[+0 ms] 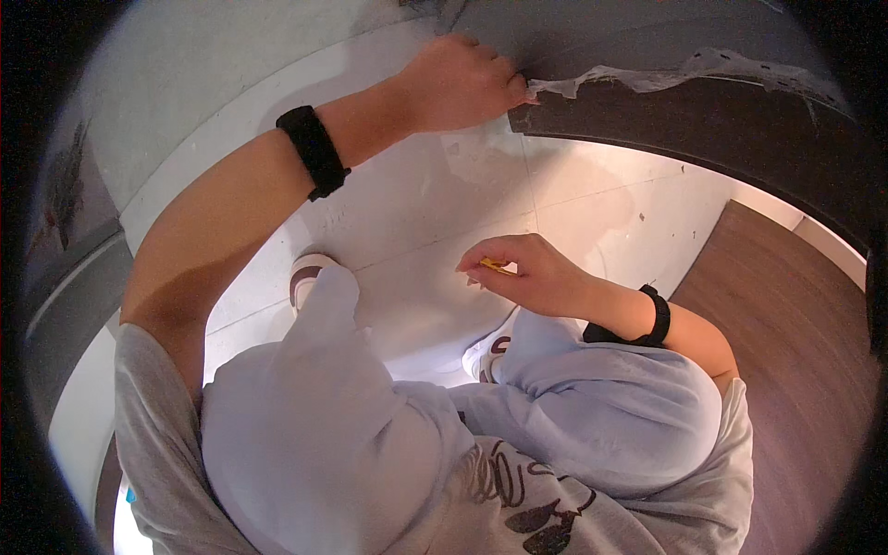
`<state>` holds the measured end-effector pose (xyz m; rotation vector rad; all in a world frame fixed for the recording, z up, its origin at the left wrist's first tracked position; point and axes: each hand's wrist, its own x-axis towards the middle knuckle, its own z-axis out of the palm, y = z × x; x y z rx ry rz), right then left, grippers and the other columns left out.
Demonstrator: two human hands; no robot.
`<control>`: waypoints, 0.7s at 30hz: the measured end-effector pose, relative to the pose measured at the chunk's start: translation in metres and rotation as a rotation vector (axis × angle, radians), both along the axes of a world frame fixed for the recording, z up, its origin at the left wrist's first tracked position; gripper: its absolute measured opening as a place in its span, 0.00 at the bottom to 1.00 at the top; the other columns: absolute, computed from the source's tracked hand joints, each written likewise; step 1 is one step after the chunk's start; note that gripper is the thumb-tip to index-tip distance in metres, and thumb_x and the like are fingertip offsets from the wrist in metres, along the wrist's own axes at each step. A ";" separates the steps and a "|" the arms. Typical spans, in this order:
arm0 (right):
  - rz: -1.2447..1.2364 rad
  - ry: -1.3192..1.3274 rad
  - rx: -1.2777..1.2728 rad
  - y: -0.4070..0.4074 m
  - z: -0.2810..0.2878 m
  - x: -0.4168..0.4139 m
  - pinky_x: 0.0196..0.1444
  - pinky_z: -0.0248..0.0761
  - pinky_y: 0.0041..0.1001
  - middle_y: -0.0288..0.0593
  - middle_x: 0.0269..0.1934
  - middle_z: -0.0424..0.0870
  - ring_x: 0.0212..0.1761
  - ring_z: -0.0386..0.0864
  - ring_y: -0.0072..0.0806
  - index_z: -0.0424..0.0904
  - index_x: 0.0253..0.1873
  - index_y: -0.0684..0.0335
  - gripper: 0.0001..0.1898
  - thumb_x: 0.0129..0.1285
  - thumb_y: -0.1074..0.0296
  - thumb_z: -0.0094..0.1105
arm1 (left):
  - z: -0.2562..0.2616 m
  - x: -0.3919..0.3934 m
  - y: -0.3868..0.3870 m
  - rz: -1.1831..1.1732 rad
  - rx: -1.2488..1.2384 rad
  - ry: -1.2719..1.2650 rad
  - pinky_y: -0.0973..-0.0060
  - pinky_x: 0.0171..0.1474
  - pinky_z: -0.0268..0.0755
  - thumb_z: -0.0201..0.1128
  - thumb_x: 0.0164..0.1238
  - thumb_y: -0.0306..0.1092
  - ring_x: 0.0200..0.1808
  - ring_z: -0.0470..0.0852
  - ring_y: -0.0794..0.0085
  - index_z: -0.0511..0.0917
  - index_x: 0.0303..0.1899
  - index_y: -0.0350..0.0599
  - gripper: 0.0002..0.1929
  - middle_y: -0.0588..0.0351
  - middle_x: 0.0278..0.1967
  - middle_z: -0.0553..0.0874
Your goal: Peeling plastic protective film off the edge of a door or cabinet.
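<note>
My left hand (465, 87), on an arm with a black wristband (313, 152), is at the top centre, fingers curled at the end of a torn whitish strip (645, 78). That strip runs along the seam between a dark grey surface (624, 35) and a dark brown wood-look edge panel (624, 114). Lower and to the right, above the floor, my right hand (531, 270) holds a small yellow object (498, 266) between thumb and fingers; most of it is hidden, so its kind cannot be told.
Pale floor tiles (416, 257) with stains and small debris lie below. A brown wood-look panel (777, 347) stands at the right. A grey curved edge (76, 277) is at the left. My knees and shoes (305, 281) are close under the hands.
</note>
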<state>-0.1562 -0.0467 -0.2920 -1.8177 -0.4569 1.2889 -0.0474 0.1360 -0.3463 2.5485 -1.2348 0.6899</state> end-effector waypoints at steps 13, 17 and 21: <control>-0.041 -0.002 0.048 -0.002 0.001 -0.003 0.41 0.70 0.22 0.43 0.32 0.80 0.37 0.79 0.26 0.76 0.43 0.68 0.08 0.62 0.71 0.51 | -0.007 -0.007 0.006 0.094 -0.499 1.065 0.68 0.25 0.69 0.57 0.57 0.54 0.22 0.78 0.58 0.77 0.20 0.43 0.22 0.52 0.19 0.80; -0.006 0.009 -0.007 -0.003 0.000 -0.001 0.42 0.69 0.23 0.43 0.32 0.81 0.37 0.79 0.26 0.76 0.43 0.67 0.09 0.61 0.70 0.51 | 0.015 0.008 0.010 0.287 0.094 0.567 0.71 0.25 0.71 0.56 0.57 0.59 0.23 0.80 0.61 0.77 0.22 0.44 0.24 0.55 0.20 0.80; 0.021 0.007 -0.038 -0.003 0.000 -0.004 0.43 0.69 0.24 0.43 0.33 0.81 0.38 0.78 0.27 0.76 0.42 0.67 0.09 0.61 0.69 0.51 | -0.005 0.008 0.008 0.088 0.101 0.157 0.71 0.25 0.73 0.54 0.58 0.56 0.24 0.81 0.63 0.77 0.24 0.46 0.21 0.56 0.20 0.80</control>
